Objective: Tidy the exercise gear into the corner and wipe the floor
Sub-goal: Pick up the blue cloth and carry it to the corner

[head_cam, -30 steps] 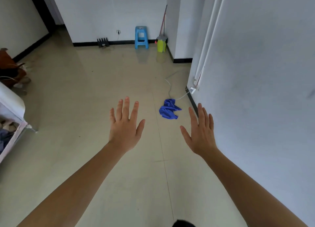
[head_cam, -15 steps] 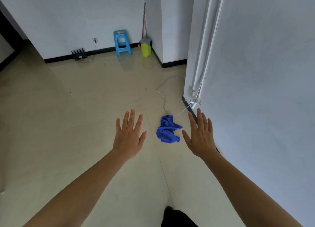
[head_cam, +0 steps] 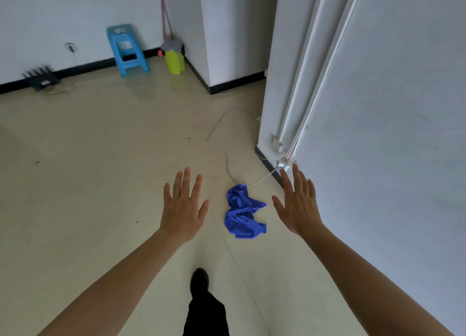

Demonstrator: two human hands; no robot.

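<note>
A crumpled blue cloth (head_cam: 243, 209) lies on the beige tiled floor (head_cam: 100, 159) close to the right wall. My left hand (head_cam: 183, 207) is stretched out flat to the left of the cloth, fingers apart and holding nothing. On the cloth's other side my right hand (head_cam: 297, 204) is also spread and empty, raised above the floor beside the white wall. Both hands are held above the floor and touch nothing. No exercise gear is visible.
A white cable (head_cam: 227, 156) runs across the floor from a wall socket (head_cam: 281, 164) to the cloth. At the back stand a blue plastic stool (head_cam: 127, 50), a yellow-green bin (head_cam: 174, 58) with a broom handle, and a black router (head_cam: 41, 77). My dark shoe (head_cam: 199, 282) is below.
I have walked forward and turned right: the cloth now lies closer, between my hands. Furniture at the left left the view, and my foot has stepped into view.
</note>
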